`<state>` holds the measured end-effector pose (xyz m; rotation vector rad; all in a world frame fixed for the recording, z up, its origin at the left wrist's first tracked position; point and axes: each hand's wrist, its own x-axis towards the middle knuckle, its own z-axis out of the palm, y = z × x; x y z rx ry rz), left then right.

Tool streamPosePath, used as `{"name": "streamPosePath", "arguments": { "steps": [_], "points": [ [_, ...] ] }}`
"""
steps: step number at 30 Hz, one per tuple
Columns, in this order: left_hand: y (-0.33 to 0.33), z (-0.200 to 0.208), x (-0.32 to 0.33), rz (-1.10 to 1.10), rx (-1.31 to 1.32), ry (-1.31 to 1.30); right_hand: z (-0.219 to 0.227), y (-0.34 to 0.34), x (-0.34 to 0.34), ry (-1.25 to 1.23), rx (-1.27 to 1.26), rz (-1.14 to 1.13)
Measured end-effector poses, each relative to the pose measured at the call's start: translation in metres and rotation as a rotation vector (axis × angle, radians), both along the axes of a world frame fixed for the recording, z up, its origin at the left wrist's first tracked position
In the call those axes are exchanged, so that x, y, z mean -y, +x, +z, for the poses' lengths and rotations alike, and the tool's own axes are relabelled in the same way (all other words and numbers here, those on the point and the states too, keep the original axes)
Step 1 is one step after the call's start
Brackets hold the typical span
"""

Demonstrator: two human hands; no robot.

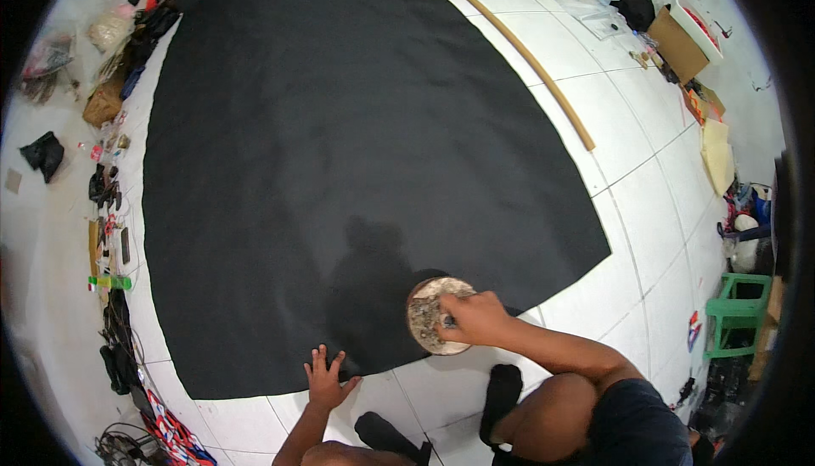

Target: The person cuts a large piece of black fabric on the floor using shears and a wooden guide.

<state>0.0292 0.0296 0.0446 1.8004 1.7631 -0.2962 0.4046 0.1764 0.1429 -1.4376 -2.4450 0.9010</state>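
Black fabric [340, 143] spread on a white tiled floor [645, 211].
A round disc [429, 317] at the fabric's near edge is gripped by the closed right hand [474, 317]; the left hand [325, 378] is pressed flat, fingers spread, beside it. Clutter at the rim is indistinct.

From here I cannot make out what my right hand [475, 317] grips: it covers part of the round disc [435, 314], and the small dark thing in its fingers is too small to name. The disc hides a patch of the black cloth [340, 152], whose far end runs out past the top edge. The clutter [115, 177] along the left is too small and warped to sort. My legs are cut off at the bottom edge.
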Motion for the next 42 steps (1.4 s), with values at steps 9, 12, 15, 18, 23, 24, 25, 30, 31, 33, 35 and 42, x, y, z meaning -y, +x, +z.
{"name": "streamPosePath", "arguments": {
  "steps": [9, 12, 15, 18, 23, 24, 25, 30, 31, 33, 35, 42],
  "points": [
    [0.113, 0.18, -0.109, 0.263, 0.261, -0.201, 0.111, 0.04, 0.036, -0.469, 0.16, 0.093],
    [0.159, 0.272, -0.103, 0.342, 0.587, -0.148, 0.189, 0.059, 0.098, -0.541, 0.015, -0.154],
    [0.194, 0.398, -0.105, 0.225, 0.374, -0.493, 0.281, 0.107, 0.154, -0.856, 0.14, -0.211],
    [0.148, 0.414, -0.076, -0.016, 0.251, -0.418, 0.395, 0.179, 0.159, -0.72, -0.121, -0.179],
    [0.172, 0.526, -0.118, -0.105, 0.154, -0.483, 0.408, 0.311, 0.148, -0.848, 0.431, -0.238],
    [0.164, 0.527, -0.122, -0.149, 0.265, -0.353, 0.416, 0.338, 0.135, -0.824, 0.442, -0.292],
    [0.161, 0.525, -0.132, -0.111, 0.205, -0.365, 0.422, 0.365, 0.113, -0.826, 0.465, -0.35],
    [0.24, 0.533, -0.241, 0.033, 0.175, -0.419, 0.466, 0.481, -0.024, -0.643, 0.353, -0.6],
    [0.254, 0.535, -0.266, 0.064, 0.184, -0.411, 0.474, 0.498, -0.059, -0.612, 0.327, -0.639],
    [0.27, 0.534, -0.312, 0.134, 0.206, -0.398, 0.496, 0.515, -0.101, -0.599, 0.288, -0.743],
    [0.294, 0.534, -0.367, 0.154, 0.222, -0.392, 0.504, 0.537, -0.116, -0.601, 0.293, -0.816],
    [0.425, 0.579, -0.667, 0.516, 0.585, -0.177, 0.426, 0.544, -0.057, -0.564, 0.139, -1.051]
  ]
}}
